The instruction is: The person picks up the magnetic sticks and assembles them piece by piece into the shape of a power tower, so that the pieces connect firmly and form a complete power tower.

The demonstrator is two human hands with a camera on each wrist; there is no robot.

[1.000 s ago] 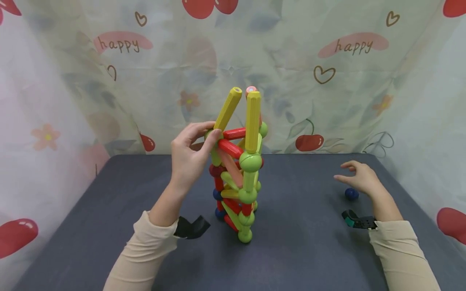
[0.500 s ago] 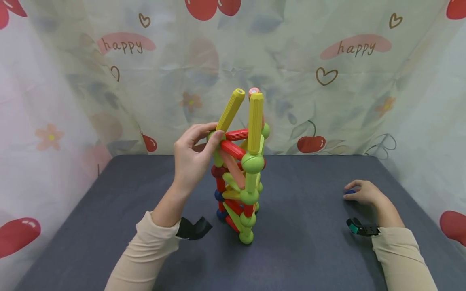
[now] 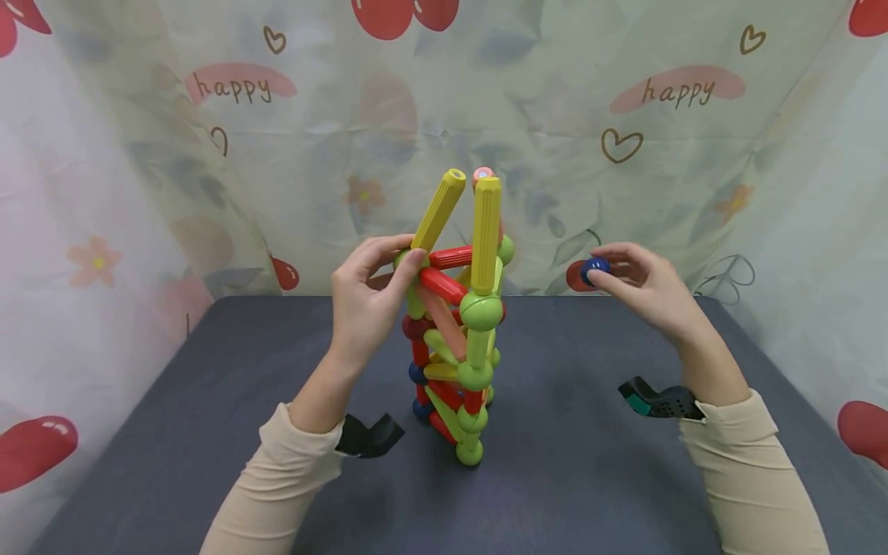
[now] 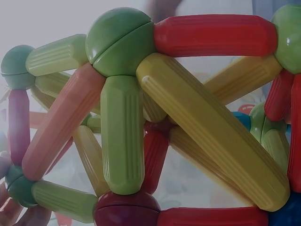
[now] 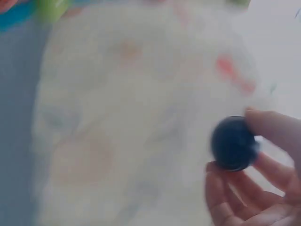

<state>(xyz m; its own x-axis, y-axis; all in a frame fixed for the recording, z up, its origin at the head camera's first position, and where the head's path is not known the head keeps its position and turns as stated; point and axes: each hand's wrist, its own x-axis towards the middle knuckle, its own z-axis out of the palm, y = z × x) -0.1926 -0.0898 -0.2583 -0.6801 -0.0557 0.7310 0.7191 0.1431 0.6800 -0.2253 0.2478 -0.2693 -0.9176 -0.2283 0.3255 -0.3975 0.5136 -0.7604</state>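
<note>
A tall tower of ribbed rods and balls (image 3: 475,375) stands on the table in red, green, yellow, pink and blue. My left hand (image 3: 368,297) pinches a green ball (image 3: 405,260) near its top left, partly hidden by the fingers. From that ball a yellow rod (image 3: 438,210) leans up to the right; another yellow rod (image 3: 487,235) rises upright from the front green ball (image 3: 481,311). Right of the tower and above the table, my right hand (image 3: 648,289) holds a blue ball (image 3: 595,270) between thumb and fingertips; the right wrist view shows this blue ball (image 5: 233,143) too.
The dark table (image 3: 569,462) extends around the tower on both sides. Behind it hangs a printed curtain (image 3: 541,100), with more cloth at left and right. Each wrist wears a dark strap, such as the right strap (image 3: 659,401).
My right hand came down on the blue ball at the table's right, took hold of it, and lifted it up and leftward. The left hand keeps its grip on the tower.
</note>
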